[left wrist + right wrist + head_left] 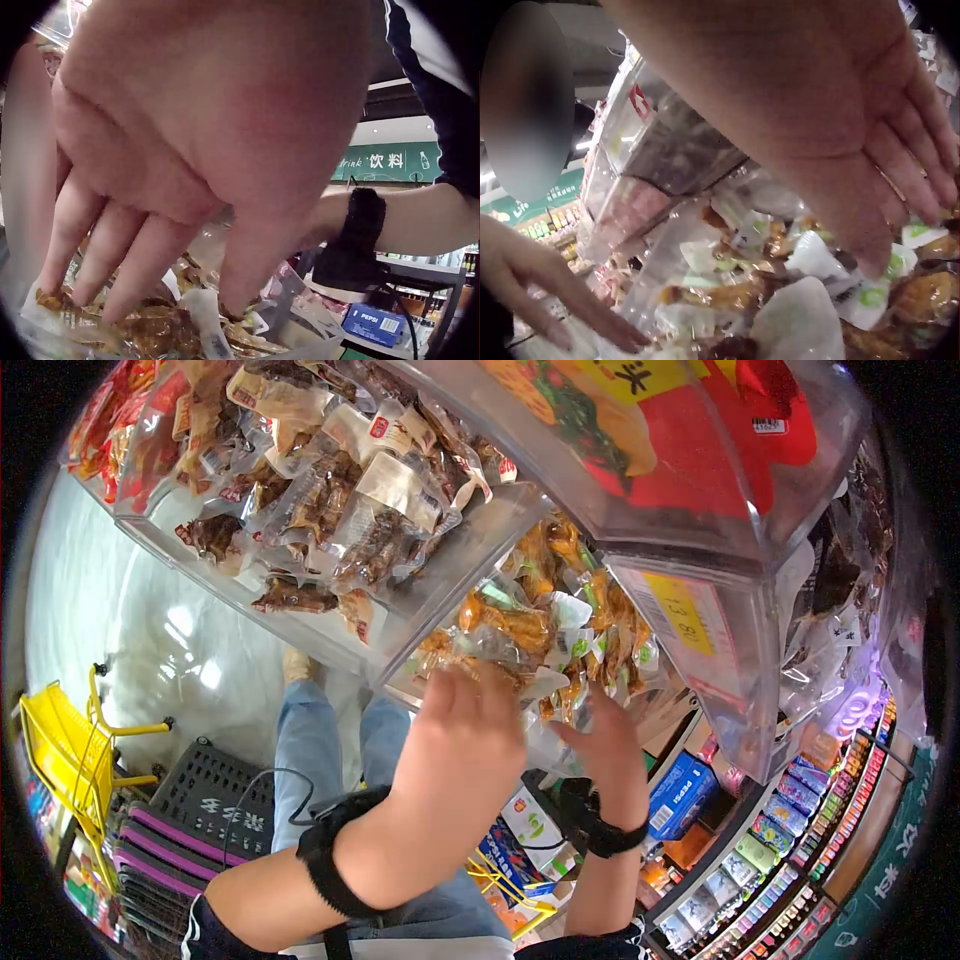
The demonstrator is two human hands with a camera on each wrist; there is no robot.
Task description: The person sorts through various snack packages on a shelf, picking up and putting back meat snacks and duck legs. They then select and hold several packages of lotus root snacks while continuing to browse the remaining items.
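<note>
Both my hands reach into a clear bin of plastic-wrapped snacks that look like browned drumsticks (510,628). The left hand (462,715) is at the bin's near side. In the left wrist view its fingers (109,251) point down, spread, with the tips right at the wrapped pieces. My right hand (612,745) is at the bin's right part. Its fingers (900,169) extend over white and green labelled packs (866,300) in the right wrist view, thumb tip close to one label. No piece is gripped in either hand.
To the left, another clear bin holds darker wrapped meat packs (340,510). A slanted clear panel carries a price label (680,615). Below are black baskets (215,800), a yellow cart (65,730) and a blue Pepsi box (683,795). Drink shelves (770,840) curve along the right.
</note>
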